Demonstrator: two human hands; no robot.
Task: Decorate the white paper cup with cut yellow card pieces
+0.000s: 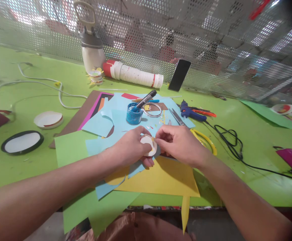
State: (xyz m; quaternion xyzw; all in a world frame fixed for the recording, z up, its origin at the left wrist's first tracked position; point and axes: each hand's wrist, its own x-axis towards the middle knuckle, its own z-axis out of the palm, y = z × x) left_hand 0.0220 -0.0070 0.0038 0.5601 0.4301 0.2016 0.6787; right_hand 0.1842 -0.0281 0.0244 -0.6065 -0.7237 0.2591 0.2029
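Observation:
My left hand [132, 144] is closed around a small white round paper piece [148, 149], which looks like the bottom of a paper cup. Its thumb lies across the white face. At the right rim, the fingertips of my right hand [174, 140] pinch a tiny yellowish bit [153, 139]. Beneath both hands lie cut sheets of blue paper [95, 146] and a yellow sheet [161, 179]. Just beyond them stands a blue jar [134, 114] with a black marker [147, 99] leaning on it. Scissors with yellow handles [206, 139] lie beside my right wrist.
A blue glue gun [192, 112] with a black cord rests to the right. Behind stand a white bottle [93, 55], a lying stack of paper cups [135, 75] and a phone [179, 75] against the perforated screen. Round lids [22, 142] and a white cable [60, 90] are left.

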